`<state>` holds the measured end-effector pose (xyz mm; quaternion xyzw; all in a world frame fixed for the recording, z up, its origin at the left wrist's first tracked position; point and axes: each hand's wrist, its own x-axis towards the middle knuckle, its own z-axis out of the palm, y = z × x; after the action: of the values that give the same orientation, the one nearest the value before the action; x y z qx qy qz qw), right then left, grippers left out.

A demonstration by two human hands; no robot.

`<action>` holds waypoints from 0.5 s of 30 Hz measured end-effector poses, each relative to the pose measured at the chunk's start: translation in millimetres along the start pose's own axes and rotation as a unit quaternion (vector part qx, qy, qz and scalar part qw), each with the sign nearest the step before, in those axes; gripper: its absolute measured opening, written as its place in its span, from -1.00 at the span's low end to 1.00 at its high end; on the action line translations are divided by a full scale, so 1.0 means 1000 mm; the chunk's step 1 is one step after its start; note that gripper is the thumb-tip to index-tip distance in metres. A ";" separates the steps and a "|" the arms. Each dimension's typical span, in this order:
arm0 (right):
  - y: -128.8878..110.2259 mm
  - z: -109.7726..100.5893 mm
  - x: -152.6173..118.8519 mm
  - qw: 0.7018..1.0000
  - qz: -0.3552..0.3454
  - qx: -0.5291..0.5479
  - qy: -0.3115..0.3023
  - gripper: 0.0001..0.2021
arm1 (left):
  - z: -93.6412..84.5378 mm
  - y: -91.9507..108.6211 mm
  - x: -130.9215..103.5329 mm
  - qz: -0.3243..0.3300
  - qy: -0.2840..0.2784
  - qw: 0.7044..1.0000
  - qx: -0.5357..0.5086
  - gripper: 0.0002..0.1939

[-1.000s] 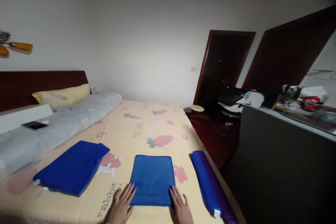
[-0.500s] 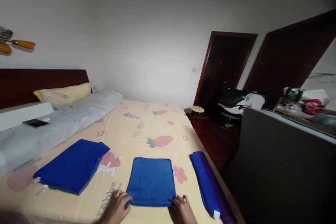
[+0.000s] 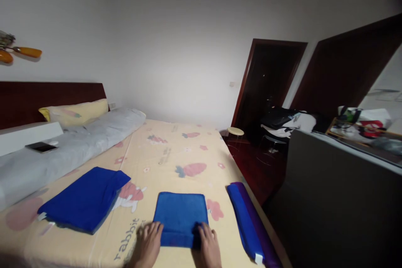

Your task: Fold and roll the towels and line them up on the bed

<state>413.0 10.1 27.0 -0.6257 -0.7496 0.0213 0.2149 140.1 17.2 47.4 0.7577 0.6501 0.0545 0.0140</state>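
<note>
A blue cloth lies flat on the bed, roughly square, with a folded band along its near edge. My left hand is at its near left corner, fingers bent over the edge. On the near right side, my right hand has its curled fingertips on the cloth. Farther left lies a darker blue folded cloth with white tags. To the right, a rolled blue cloth with a white tag rests beside a rolled purple cloth.
The bed has a printed sheet. A grey rolled quilt with a phone on it lies at the left, near a yellow pillow. A round stool stands beyond the right edge, and a dark panel is at the right.
Both hands have moved inward and slightly up over the blue cloth. Its near edge now shows a wider folded band, and its far edge sits slightly lower in view.
</note>
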 end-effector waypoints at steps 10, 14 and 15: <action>-0.023 0.046 -0.006 0.992 -0.114 0.036 -0.041 -0.40 | 0.018 0.026 -0.004 0.178 -0.030 0.981 -0.075 -0.26; 0.019 0.027 -0.013 0.997 -0.076 0.009 -0.019 -0.38 | -0.004 -0.015 -0.008 0.116 -0.047 0.990 -0.058 -0.31; 0.027 0.024 -0.015 0.998 -0.060 0.005 -0.015 -0.36 | -0.008 -0.022 -0.009 0.100 -0.053 0.992 -0.051 -0.30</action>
<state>431.6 7.5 -7.4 -0.5782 -0.7888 0.0214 0.2072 116.0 11.4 53.1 0.8191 0.5657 0.0484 0.0821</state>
